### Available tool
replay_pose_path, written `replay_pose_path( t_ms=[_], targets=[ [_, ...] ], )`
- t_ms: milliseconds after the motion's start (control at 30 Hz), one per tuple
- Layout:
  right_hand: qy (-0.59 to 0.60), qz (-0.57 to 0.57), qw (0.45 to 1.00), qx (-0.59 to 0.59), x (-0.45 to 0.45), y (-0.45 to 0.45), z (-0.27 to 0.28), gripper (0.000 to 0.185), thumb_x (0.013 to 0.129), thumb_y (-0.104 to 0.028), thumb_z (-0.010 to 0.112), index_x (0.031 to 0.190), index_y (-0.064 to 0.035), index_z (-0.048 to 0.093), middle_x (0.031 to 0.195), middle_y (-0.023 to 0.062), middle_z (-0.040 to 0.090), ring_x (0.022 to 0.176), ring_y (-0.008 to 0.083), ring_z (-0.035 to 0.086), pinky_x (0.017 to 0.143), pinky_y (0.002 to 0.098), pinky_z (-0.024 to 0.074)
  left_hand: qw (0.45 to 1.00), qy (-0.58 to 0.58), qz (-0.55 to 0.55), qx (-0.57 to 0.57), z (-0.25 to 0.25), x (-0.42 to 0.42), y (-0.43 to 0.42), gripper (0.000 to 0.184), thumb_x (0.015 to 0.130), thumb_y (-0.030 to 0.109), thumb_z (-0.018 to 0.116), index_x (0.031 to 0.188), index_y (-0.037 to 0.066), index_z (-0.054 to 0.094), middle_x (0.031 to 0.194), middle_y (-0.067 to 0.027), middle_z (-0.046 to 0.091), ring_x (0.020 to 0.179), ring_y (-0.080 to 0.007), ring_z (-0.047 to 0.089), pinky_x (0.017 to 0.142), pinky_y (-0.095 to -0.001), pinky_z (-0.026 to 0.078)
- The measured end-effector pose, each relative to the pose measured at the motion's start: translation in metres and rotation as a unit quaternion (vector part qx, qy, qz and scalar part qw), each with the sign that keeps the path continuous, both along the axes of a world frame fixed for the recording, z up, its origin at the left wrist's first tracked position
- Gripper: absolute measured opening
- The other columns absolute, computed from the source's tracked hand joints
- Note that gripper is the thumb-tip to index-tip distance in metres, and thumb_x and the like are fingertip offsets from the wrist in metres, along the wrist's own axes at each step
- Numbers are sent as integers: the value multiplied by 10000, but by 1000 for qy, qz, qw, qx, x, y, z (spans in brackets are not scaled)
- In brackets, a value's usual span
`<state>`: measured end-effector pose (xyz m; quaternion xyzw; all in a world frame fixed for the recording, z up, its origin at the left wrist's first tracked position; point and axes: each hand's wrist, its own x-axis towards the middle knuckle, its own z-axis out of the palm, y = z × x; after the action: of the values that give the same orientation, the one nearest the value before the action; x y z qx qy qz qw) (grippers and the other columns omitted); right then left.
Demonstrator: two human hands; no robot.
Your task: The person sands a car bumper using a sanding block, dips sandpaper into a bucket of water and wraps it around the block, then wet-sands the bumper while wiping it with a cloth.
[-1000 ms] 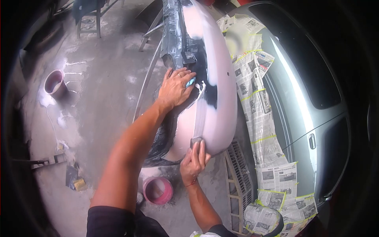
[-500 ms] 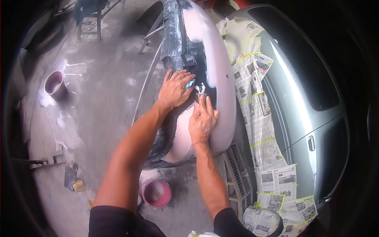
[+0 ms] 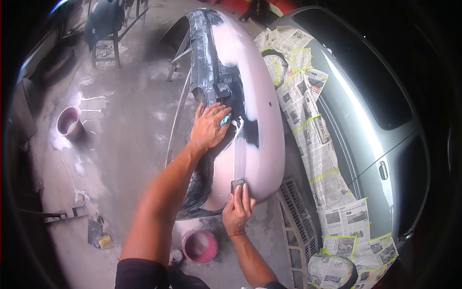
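Observation:
A curved car bumper (image 3: 269,144), pink-white with black patches, lies across a stand. My left hand (image 3: 209,126) rests on its black inner part, fingers wrapped round a light blue item (image 3: 225,119) that looks like a cloth. Near the lower end of the bumper, my right hand (image 3: 238,209) presses a small dark block (image 3: 237,183) against the pale surface with its fingertips. A smooth light strip runs from the block up to a ragged white bit (image 3: 237,125) beside the black patch.
A silver car (image 3: 356,130) stands at the right, its edge masked with newspaper (image 3: 308,125). Pink buckets (image 3: 199,246) (image 3: 69,120) stand on the floor. A slatted grille (image 3: 296,216) leans below the bumper, and a stool (image 3: 106,61) is at the upper left.
My right hand went up to the black patch with the block, then came back down to the bumper's lower end. My left hand keeps its place on the bumper. The view has shifted slightly.

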<state>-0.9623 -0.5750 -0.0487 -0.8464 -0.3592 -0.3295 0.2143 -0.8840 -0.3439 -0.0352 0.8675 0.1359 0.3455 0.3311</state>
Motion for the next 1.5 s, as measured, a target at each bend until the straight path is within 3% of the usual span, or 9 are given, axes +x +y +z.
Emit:
replay_pose_path(
  t_ms=[67,167,400,533,767,867,1100,1300,1500],
  targets=[
    [19,-13,1000,8,9,9,-1,344,919,-98,650,1252,-15,674,1229,228,665,961,386,610,867,438,477,1000,0,-8,-1,-1,2,0,420,933,321,616,1328,180,620,1399,-38,597,1413,-216,428,1219,-532,196],
    [55,-17,997,-50,79,81,67,303,939,-128,618,1207,2,675,1213,237,663,889,397,596,836,444,479,1000,-16,-2,9,-12,5,0,424,934,321,613,1334,182,617,1390,-38,605,1404,-218,440,1220,-529,187],
    [19,-4,1000,18,1,-15,-16,371,898,-93,665,1247,33,668,1223,261,658,903,379,610,836,440,475,999,-15,3,35,-3,7,1,463,920,271,620,1377,199,584,1404,-59,589,1400,-245,441,1215,-538,195],
    [47,4,998,-44,90,77,70,334,923,-114,622,1225,19,672,1209,246,665,896,377,593,826,423,469,999,-16,11,26,-8,6,-2,411,946,300,594,1338,179,618,1381,-36,612,1394,-211,449,1219,-518,189],
    [33,-14,999,20,8,-4,1,319,915,-129,640,1201,3,695,1199,226,672,931,372,599,847,417,456,999,-15,13,30,-6,4,-3,408,955,307,580,1339,177,617,1382,-44,611,1397,-215,447,1220,-519,186],
    [97,-2,994,-43,72,62,72,304,923,-135,640,1194,-12,703,1187,228,674,884,355,583,834,421,464,999,-24,15,31,-6,7,1,409,953,309,581,1338,175,618,1383,-46,610,1395,-215,448,1220,-527,182],
    [22,6,1000,9,-7,-29,-13,364,892,-88,662,1250,-24,670,1241,209,665,857,354,585,829,403,484,1000,-13,10,21,-5,5,-1,410,952,308,585,1340,180,614,1381,-33,611,1393,-211,450,1219,-531,180],
    [66,3,998,-15,56,35,43,329,855,-72,710,1175,6,714,1224,231,671,912,335,625,808,414,480,999,-27,13,25,-9,7,-1,401,961,303,574,1340,179,613,1374,-33,615,1394,-212,450,1220,-522,177],
    [23,-6,1000,6,-6,-22,-15,348,854,-60,700,1188,39,705,1239,267,653,870,350,595,806,413,484,999,-28,11,21,-6,6,1,391,957,314,584,1320,178,631,1354,-42,629,1387,-214,459,1213,-522,196]
  ],
)
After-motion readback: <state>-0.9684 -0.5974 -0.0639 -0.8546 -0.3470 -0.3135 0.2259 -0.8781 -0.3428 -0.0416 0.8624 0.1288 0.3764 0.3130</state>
